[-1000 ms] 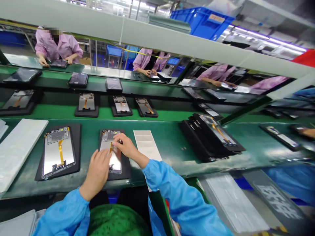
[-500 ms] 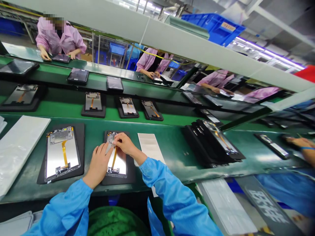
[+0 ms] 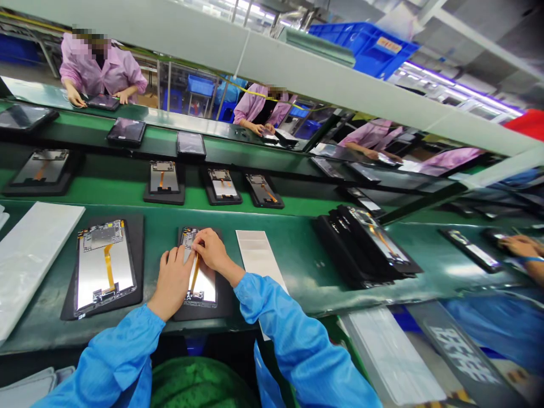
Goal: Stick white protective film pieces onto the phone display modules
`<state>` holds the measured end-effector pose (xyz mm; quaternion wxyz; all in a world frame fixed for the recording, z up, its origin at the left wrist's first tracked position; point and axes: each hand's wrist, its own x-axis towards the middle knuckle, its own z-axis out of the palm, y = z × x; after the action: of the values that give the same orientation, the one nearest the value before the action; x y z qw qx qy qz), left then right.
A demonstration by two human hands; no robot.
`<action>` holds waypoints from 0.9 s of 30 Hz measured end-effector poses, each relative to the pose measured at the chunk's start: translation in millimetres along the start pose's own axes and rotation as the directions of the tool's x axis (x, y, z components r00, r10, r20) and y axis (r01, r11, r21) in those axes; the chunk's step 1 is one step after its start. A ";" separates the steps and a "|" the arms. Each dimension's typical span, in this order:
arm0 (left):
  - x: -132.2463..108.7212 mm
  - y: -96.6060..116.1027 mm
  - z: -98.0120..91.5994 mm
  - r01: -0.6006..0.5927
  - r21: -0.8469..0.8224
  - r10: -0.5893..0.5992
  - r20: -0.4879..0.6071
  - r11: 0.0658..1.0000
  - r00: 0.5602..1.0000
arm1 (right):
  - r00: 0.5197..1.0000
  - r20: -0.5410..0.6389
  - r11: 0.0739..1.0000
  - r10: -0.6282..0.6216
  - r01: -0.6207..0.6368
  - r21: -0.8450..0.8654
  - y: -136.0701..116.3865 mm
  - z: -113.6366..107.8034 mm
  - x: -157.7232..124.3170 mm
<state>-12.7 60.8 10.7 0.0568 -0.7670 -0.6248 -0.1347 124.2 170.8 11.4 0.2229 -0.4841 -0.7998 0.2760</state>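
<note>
**Both hands at upper end of display module on black mat**

Against the frame one second earlier, the hands sit further up the display module (image 3: 202, 292), leaving its lower end exposed. The amber flex cable (image 3: 194, 273) now shows clearly and leans slightly off the module's long axis. The module lies flat on a black mat (image 3: 225, 303) on the green assembly bench (image 3: 293, 255). Its long axis runs away from the person, with the metal-bracket end pointing to the far side. The right hand (image 3: 211, 252) has its fingertips (image 3: 196, 241) on that far end, and the left hand (image 3: 172, 286) lies beside the near left edge, its fingers (image 3: 183, 256) touching the module. Neither hand is clenched; any fine pinch is probably hidden by the fingers, so the grasp cannot be confirmed. A white sheet (image 3: 259, 255) lies just right of the mat.
</note>
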 end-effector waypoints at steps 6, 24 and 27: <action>8.3 3.6 -8.3 0.023 0.017 -0.023 0.003 1.000 1.000 | 0.999 -0.042 1.000 0.016 -0.016 0.017 3.2 -4.3 -0.5; 10.3 4.2 -9.4 0.081 -0.062 -0.076 0.083 0.995 0.994 | 0.983 0.051 0.981 -0.175 0.179 -0.079 22.1 -13.7 18.4; 18.1 1.4 -2.1 0.102 -0.090 -0.097 0.057 0.991 0.994 | 0.969 0.184 0.982 -0.168 0.181 -0.054 41.6 -13.1 48.5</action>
<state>-8.3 77.0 17.8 -0.0020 -0.7400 -0.6565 -0.1463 138.6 233.1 -1.8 0.1567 -0.3928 -0.8652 0.2695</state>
